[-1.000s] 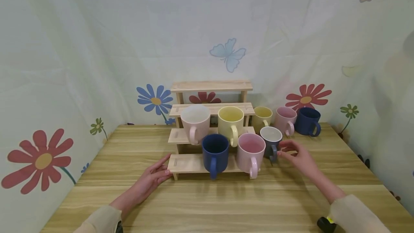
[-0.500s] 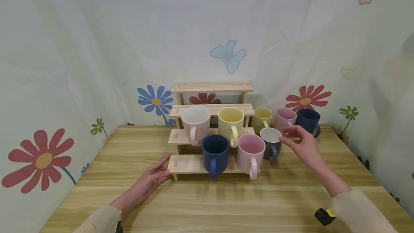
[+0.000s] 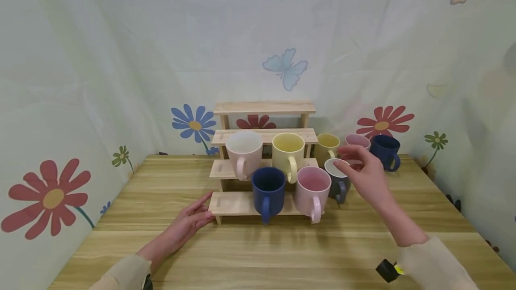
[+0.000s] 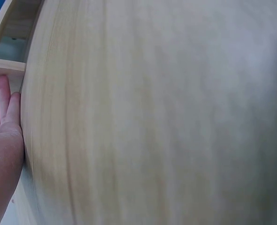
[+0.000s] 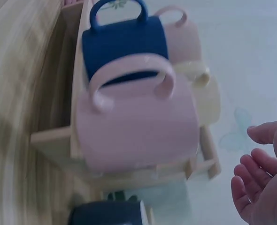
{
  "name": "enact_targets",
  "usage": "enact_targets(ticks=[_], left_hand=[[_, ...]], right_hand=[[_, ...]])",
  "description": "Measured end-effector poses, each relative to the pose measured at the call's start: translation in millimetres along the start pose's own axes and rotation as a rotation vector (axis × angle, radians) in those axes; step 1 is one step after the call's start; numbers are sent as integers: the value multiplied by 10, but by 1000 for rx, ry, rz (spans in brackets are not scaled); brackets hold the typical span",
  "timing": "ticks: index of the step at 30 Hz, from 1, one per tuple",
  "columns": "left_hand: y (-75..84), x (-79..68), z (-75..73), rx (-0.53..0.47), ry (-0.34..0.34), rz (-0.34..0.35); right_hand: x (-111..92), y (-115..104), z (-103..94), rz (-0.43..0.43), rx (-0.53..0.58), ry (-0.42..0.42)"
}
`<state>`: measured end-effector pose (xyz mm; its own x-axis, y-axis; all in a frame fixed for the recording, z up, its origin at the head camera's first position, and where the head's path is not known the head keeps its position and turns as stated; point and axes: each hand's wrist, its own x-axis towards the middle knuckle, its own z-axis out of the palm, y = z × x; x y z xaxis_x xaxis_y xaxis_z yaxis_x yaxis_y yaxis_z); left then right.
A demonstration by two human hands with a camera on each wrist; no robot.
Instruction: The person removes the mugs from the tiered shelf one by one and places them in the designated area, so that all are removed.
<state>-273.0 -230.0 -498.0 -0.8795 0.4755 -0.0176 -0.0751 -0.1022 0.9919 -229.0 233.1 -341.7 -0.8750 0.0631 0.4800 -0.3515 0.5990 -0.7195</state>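
Note:
My left hand [image 3: 186, 226] rests against the left end of the lowest step of a wooden tiered rack [image 3: 235, 202], its fingers [image 4: 4, 98] extended at the wood. Over at the right, my right hand [image 3: 370, 180] hovers above a dark grey mug [image 3: 335, 185] with a white inside, which stands on the table beside the rack. Thumb and fingers are apart and hold nothing, as the right wrist view also shows. The bottom step carries a navy mug [image 3: 268, 196] and a pink mug [image 3: 312, 194]; one step up are a pale pink mug [image 3: 243, 151] and a yellow mug [image 3: 287, 149].
Behind the grey mug stand another yellow mug [image 3: 324, 149], a second pink mug [image 3: 356, 140] partly hidden by my right hand, and a second navy mug [image 3: 383, 151]. A flower-printed cloth [image 3: 161, 57] hangs behind the wooden table [image 3: 258, 254].
My right hand has left the grey mug's handle, risen, and moved left over its rim. The left hand and the mugs have stayed put.

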Motion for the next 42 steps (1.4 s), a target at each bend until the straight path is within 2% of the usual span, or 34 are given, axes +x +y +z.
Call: enact_targets(ticks=[5, 10, 13, 19, 27, 35, 42], left_hand=[[-3, 5, 1, 2, 1, 5], [-2, 8, 20, 5, 25, -14], [6, 4, 30, 0, 27, -10], [16, -5, 34, -4, 3, 12], [17, 7, 37, 5, 8, -8], [22, 5, 18, 2, 19, -15], [40, 2, 26, 19, 37, -32]], right_hand=[[-24, -238, 68, -61, -41, 4], [-42, -416, 159, -192, -65, 63], [-73, -515, 240, -236, -51, 88], [-170, -745, 491, -235, 11, 71], [-279, -918, 879, -268, 36, 64], [-294, -975, 1143, -192, 116, 32], [-280, -981, 1328, -126, 89, 36]])
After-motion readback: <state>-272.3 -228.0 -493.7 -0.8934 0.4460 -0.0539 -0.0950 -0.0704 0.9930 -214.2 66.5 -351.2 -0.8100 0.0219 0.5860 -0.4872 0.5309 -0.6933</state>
